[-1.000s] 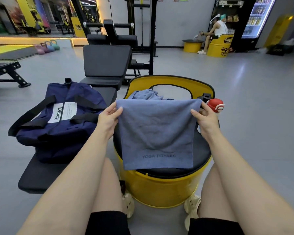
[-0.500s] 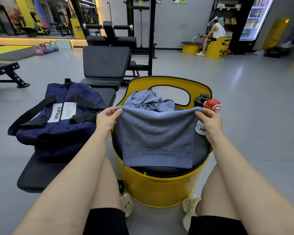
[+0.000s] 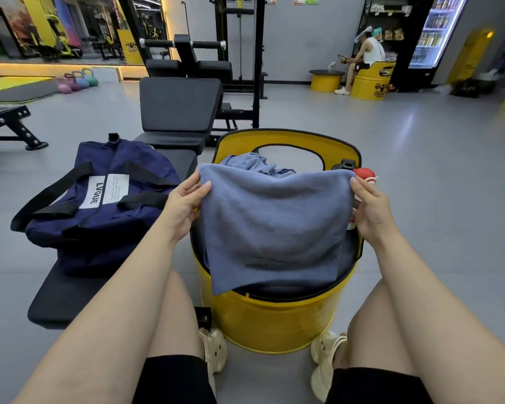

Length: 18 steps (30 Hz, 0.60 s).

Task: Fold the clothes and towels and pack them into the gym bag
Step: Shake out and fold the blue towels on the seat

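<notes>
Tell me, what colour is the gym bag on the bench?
Navy blue, with black straps and a white label; the gym bag shows clearly in the head view.

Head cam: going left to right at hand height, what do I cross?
Gym bag → left hand → towel → right hand.

One gym bag [image 3: 105,205], two blue towels [image 3: 274,223], one red-capped bottle [image 3: 362,174], four kettlebells [image 3: 76,80], two yellow barrel seats [image 3: 274,322].
</notes>
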Tool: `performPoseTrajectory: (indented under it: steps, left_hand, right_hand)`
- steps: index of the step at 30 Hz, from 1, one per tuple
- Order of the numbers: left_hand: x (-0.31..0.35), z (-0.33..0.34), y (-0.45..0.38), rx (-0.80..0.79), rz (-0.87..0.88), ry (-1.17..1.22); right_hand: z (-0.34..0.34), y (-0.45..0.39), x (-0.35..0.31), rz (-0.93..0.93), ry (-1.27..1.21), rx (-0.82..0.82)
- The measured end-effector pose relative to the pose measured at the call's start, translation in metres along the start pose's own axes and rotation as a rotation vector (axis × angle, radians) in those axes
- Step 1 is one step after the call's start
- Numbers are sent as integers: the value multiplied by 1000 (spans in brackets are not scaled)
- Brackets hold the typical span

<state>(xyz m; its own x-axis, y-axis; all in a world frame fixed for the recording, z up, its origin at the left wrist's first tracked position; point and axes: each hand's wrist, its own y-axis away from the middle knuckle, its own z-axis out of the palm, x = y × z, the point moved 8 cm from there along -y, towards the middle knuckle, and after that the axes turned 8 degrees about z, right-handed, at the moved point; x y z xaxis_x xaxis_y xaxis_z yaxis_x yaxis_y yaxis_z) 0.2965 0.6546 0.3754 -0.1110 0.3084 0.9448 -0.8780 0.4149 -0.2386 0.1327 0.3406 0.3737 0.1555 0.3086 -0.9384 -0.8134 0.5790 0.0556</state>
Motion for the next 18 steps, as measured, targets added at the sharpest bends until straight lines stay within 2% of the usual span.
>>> performPoseTrajectory:
  steps: [6, 10, 13, 18]
  left_hand:
    - [-28, -1, -5, -79, -141, -198]
    - [-64, -13, -15, 3, -246, -371]
    - [-91, -21, -24, 2, -290, -507]
    - [-130, -24, -51, -44, -336, -542]
  right_hand:
    - [-5, -17, 28, 107, 191, 20]
    - [-11, -37, 59, 213, 310, 64]
    - [-7, -51, 78, 260, 374, 73]
    - [-4, -82, 104, 278, 488, 50]
